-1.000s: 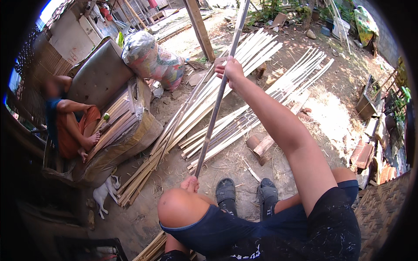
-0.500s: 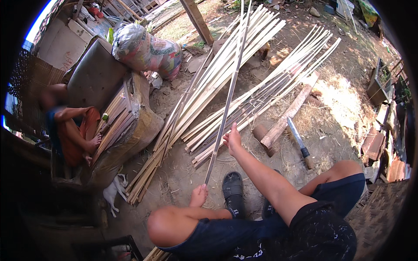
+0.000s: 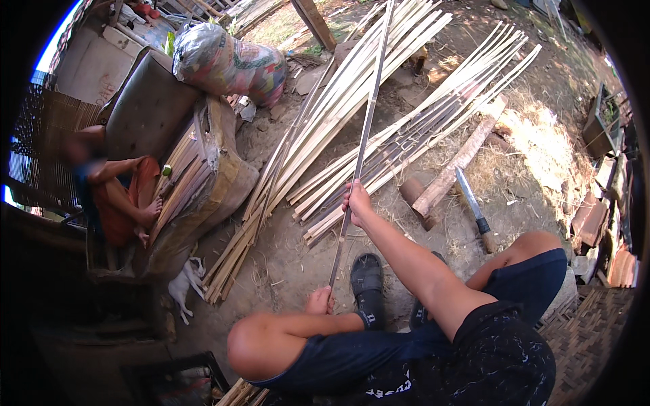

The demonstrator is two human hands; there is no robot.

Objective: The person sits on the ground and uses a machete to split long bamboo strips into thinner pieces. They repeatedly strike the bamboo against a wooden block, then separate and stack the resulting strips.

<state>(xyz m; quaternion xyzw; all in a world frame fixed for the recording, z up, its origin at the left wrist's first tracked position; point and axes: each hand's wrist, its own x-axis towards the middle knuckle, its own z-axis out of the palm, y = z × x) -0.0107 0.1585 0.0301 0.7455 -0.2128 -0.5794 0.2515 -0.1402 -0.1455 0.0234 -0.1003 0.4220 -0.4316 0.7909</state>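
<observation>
A long, thin, pale bamboo strip [image 3: 359, 149] runs almost straight from its lower end at about 6 o'clock up toward 12 o'clock, leaning slightly right, raised above the ground, held at two places.

Strip [image 3: 362, 139]: thin split bamboo, pale, matt, smooth-faced.
Piled slats [image 3: 352, 101]: dry bamboo, light tan, dull, fibrous edges.
Knife [image 3: 472, 206]: metal blade with a dull grey sheen, dark wooden handle.
Log [image 3: 450, 172]: rough, weathered wood.
Ground [image 3: 284, 264]: dry, dusty earth, coarse.
Sack [image 3: 227, 61]: glossy, crinkled plastic.
Shorts [image 3: 406, 358]: dark matt cloth.
</observation>
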